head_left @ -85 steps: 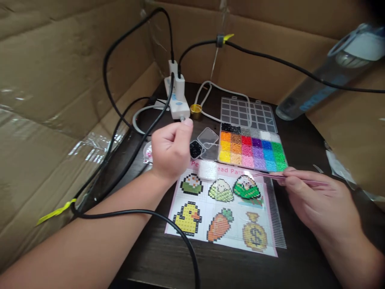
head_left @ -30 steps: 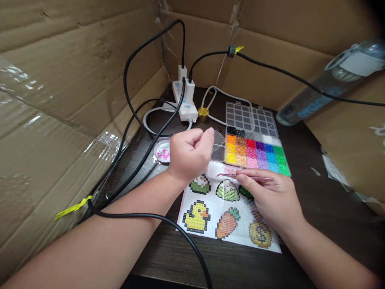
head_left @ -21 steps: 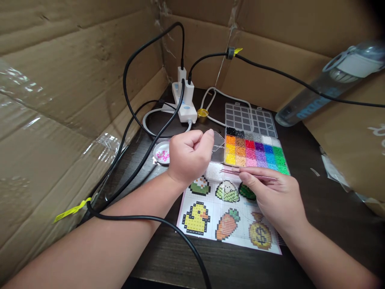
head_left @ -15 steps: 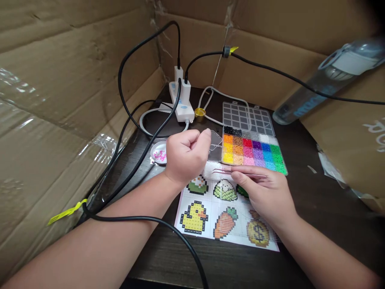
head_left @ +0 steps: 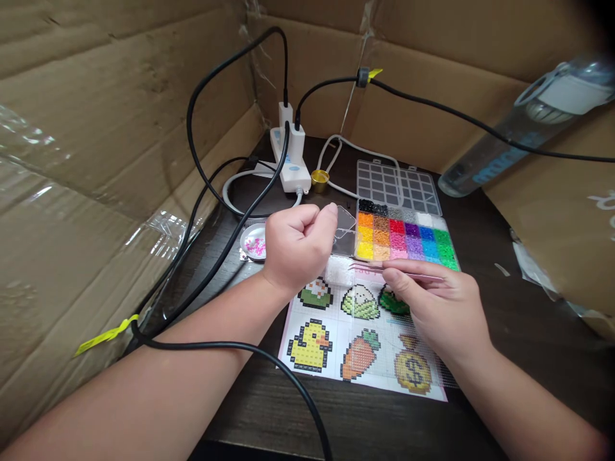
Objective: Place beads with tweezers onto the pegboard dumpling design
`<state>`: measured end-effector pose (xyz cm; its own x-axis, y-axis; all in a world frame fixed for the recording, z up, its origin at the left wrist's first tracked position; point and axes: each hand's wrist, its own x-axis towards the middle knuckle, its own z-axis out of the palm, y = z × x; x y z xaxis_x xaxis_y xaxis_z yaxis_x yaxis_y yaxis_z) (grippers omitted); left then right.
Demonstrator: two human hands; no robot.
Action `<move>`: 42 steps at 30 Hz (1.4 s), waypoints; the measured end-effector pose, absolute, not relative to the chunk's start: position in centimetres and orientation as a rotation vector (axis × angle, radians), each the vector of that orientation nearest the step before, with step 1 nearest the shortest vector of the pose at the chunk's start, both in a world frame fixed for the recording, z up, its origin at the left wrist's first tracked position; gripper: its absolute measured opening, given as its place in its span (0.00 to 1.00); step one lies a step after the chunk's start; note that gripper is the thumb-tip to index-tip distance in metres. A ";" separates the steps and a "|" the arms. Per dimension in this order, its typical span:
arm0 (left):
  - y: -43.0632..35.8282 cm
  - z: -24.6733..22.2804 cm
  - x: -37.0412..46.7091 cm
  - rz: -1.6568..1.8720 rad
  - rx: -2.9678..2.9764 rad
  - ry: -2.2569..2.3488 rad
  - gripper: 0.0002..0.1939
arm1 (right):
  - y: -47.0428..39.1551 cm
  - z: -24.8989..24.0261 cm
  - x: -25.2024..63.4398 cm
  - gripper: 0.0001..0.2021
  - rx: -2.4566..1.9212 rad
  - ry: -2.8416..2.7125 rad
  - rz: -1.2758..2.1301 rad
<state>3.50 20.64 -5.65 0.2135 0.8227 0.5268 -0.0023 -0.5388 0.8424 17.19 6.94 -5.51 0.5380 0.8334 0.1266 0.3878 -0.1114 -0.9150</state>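
Observation:
My left hand [head_left: 302, 248] is closed in a fist above the pattern sheet's upper left edge. Whatever the fist may hold is hidden by the fingers. A pair of pink tweezers [head_left: 423, 276] is gripped in my right hand [head_left: 439, 304], tips pointing left. Those tips hover by a small clear box of white beads [head_left: 339, 271], just right of the fist. Beneath lies a printed pattern sheet [head_left: 336, 314] with a duck, a carrot and other pixel pictures. A clear pegboard [head_left: 389, 346] seems to cover part of it. Behind, a divided bead case [head_left: 408, 257] holds many colours.
A white dish [head_left: 246, 234] of pink beads stands left of the fist. A power strip [head_left: 295, 176], a gold cup [head_left: 319, 181] and a clear bottle [head_left: 509, 150] are farther back. A black cable [head_left: 216, 347] crosses my left forearm. Cardboard walls [head_left: 120, 96] enclose the table.
My right hand has shifted right with the tweezers, uncovering more of the sheet and the white bead box. My left fist has stayed almost where it was.

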 end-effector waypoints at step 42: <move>20.2 -5.5 3.4 1.451 1.921 0.690 0.28 | 6.9 -6.7 18.3 0.08 -1.534 -1.518 0.343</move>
